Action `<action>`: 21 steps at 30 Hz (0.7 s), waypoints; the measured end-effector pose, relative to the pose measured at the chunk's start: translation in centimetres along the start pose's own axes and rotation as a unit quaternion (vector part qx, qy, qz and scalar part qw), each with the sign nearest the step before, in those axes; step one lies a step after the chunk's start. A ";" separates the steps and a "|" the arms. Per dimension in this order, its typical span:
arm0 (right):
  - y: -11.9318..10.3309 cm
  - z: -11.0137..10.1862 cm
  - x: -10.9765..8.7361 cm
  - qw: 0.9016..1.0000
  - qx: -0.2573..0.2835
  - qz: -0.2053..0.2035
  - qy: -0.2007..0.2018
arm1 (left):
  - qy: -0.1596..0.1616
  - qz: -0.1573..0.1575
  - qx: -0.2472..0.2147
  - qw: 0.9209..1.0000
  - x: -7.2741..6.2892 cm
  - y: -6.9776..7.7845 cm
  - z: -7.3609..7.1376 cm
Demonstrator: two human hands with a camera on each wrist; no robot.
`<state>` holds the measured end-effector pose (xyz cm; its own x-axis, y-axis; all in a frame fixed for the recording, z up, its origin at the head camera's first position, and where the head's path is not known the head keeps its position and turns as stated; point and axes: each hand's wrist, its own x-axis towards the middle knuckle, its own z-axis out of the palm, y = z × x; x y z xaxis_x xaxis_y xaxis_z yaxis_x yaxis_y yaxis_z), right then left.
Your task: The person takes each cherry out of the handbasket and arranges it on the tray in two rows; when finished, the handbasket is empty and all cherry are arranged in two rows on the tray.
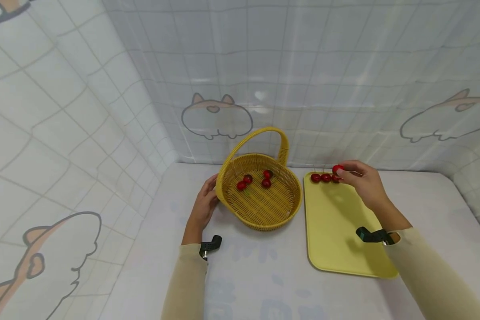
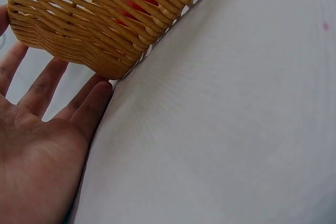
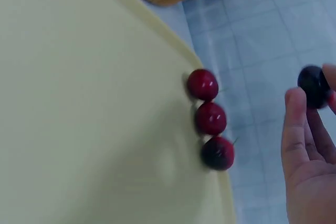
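My right hand (image 1: 365, 183) pinches a dark red cherry (image 3: 313, 87) between thumb and fingertips, held above the far end of the yellow tray (image 1: 336, 235). Three more cherries sit in a row along the tray's far edge, one of them a cherry (image 3: 210, 118) in the middle of the row. My left hand (image 1: 205, 202) touches the left side of the woven basket (image 1: 264, 226), its fingers stretched out against the wicker in the left wrist view. Inside the basket lie several red cherries, among them a cherry (image 1: 266, 183) near the middle.
The basket's tall arched handle (image 1: 269, 129) rises over its far side. Basket and tray stand side by side on a white table (image 1: 256, 271). Close behind the table hangs a tile-patterned backdrop (image 1: 328, 89) with cartoon animals, which also runs along the left side.
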<state>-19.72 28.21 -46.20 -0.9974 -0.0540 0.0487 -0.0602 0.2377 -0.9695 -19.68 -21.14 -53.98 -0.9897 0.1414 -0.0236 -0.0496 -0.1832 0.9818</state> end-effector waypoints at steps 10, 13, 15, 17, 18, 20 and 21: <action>3.2 -1.7 -0.6 0.989 0.137 0.032 0.048 | 0.004 -0.005 -0.006 1.000 0.1 -0.1 0.1; 4.1 -1.9 -0.7 0.983 0.168 0.033 0.060 | 0.001 -0.003 -0.005 1.000 0.1 -0.1 0.1; 4.6 -1.8 -0.7 0.981 0.176 0.036 0.075 | 0.001 -0.003 -0.004 1.000 0.1 0.0 0.1; 5.0 -1.7 -0.6 0.977 0.189 0.041 0.091 | 0.001 -0.005 -0.003 1.000 0.0 0.1 0.1; 5.1 -1.6 -0.5 0.975 0.194 0.045 0.099 | 0.002 -0.005 -0.002 1.000 0.0 0.1 0.2; 5.3 -1.5 -0.4 0.972 0.201 0.056 0.113 | 0.003 -0.006 -0.002 1.000 0.0 0.1 0.2; 5.4 -1.4 -0.4 0.971 0.200 0.061 0.117 | 0.003 -0.006 -0.002 1.000 0.1 0.1 0.2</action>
<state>-19.75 30.87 -51.15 -0.9809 0.1830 -0.0652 0.0337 -0.1700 -0.9849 -19.72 -21.00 -53.83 -0.9899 0.1371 -0.0372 -0.0624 -0.1845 0.9809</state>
